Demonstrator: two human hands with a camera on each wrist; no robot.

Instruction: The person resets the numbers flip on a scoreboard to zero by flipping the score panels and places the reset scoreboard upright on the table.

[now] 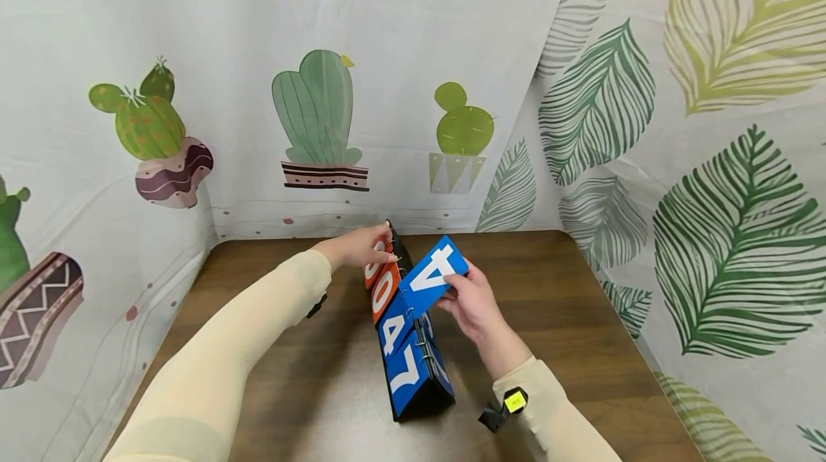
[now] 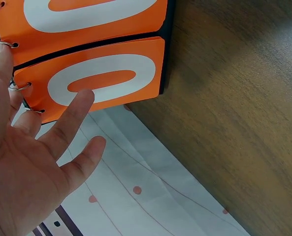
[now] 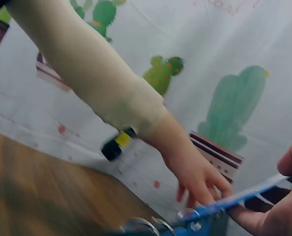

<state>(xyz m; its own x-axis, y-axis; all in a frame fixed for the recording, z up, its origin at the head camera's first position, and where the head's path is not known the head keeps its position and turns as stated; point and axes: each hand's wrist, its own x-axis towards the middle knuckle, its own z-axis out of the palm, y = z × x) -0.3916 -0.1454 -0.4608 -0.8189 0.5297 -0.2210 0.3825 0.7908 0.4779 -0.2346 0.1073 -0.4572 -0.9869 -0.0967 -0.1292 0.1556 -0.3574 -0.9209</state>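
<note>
A tent-shaped flip scoreboard (image 1: 406,374) stands on the wooden table, its number cards hung on metal rings along the top ridge. Orange cards (image 1: 385,290) showing 0 are at the far end; blue cards reading 4 and 7 are nearer. My left hand (image 1: 360,245) grips the ridge at the far end, beside the orange cards; in the left wrist view two of its fingers (image 2: 73,122) are spread loosely. Between thumb and fingers my right hand (image 1: 476,304) pinches a blue card (image 1: 427,277) with a 4, lifted off the scoreboard's face and slanting up to the right.
The brown table (image 1: 310,376) extends on both sides of the scoreboard. Behind it hangs a white curtain (image 1: 393,53) printed with cacti, and at the right one with leaves. A dark strap with a yellow square (image 1: 515,400) sits on the right wrist.
</note>
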